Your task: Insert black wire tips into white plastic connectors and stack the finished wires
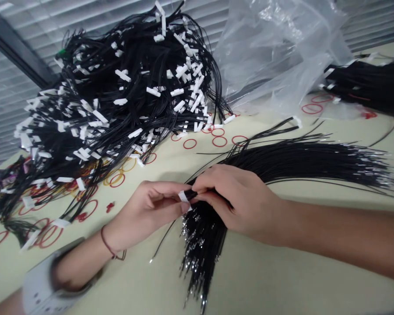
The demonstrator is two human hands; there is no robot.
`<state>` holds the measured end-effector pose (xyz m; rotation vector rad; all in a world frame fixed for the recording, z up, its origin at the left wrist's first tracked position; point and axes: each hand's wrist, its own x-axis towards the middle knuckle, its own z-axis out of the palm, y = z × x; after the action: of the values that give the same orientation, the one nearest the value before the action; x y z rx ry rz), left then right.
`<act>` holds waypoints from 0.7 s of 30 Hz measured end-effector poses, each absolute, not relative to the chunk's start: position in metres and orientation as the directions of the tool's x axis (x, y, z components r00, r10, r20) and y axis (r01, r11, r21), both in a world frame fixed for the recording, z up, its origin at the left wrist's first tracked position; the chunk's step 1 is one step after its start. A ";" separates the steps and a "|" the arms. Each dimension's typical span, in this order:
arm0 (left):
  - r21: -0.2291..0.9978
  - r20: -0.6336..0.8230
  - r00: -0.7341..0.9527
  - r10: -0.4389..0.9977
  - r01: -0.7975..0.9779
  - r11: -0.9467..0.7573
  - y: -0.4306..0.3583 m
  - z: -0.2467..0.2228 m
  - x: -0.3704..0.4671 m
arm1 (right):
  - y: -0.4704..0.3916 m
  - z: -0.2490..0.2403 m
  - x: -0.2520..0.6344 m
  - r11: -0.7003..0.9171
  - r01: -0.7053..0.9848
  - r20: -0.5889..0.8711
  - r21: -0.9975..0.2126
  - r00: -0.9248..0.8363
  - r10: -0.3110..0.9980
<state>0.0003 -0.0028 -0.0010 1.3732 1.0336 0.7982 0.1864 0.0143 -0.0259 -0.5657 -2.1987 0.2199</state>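
Between the thumb and fingertips of my left hand (151,210) is a small white connector (184,199). My right hand (239,201) pinches the short black wires (191,194) that run into this connector, close beside it. Under both hands lies a thick bundle of loose black wires (298,162). Its near ends, tipped with shiny metal terminals (197,249), fan toward me. The far ends spread to the right. One stray wire (164,240) sticks out below my left hand.
A large heap of black cables with white connectors (134,83) fills the back left. Red rubber bands (189,143) and yellow ones (116,179) are scattered about. A clear plastic bag (279,52) stands behind, with another black cable bundle (374,85) at the right. Blinds (16,100) are at the back.
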 end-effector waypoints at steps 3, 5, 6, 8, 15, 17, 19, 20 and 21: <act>0.987 -0.105 0.345 0.933 0.155 0.054 -0.002 0.000 0.002 | 0.015 -0.021 0.188 0.909 0.307 0.724 -0.282 -0.554 0.411; 0.984 -0.123 0.332 0.935 0.163 0.071 -0.002 0.001 0.002 | 0.017 -0.013 0.192 0.903 0.329 0.726 -0.276 -0.544 0.420; 0.983 -0.139 0.324 0.936 0.158 0.092 -0.002 0.001 0.002 | 0.019 -0.008 0.194 0.891 0.348 0.726 -0.291 -0.526 0.442; 0.982 -0.169 0.311 0.935 0.139 0.131 -0.003 0.001 0.002 | 0.024 -0.001 0.199 0.856 0.393 0.718 -0.336 -0.481 0.503; 0.981 -0.182 0.317 0.931 0.124 0.149 -0.004 0.000 0.002 | 0.040 0.002 0.204 0.749 0.415 0.392 -0.517 -0.663 0.638; 0.978 -0.197 0.315 0.928 0.132 0.163 -0.004 0.001 0.003 | 0.041 0.002 0.203 0.719 0.398 0.315 -0.570 -0.702 0.639; 0.976 -0.205 0.317 0.926 0.144 0.166 -0.004 0.002 0.003 | 0.040 0.003 0.203 0.701 0.399 0.295 -0.591 -0.702 0.649; 0.975 -0.205 0.319 0.925 0.150 0.164 -0.004 0.002 0.003 | 0.039 0.003 0.203 0.694 0.408 0.299 -0.593 -0.689 0.661; 0.975 -0.203 0.321 0.925 0.158 0.159 -0.004 0.002 0.002 | 0.039 0.004 0.202 0.689 0.418 0.308 -0.592 -0.673 0.673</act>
<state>0.0023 -0.0035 0.0015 1.3058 1.1249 0.7590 0.2022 0.0389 0.0039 -0.8376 -2.3868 0.6625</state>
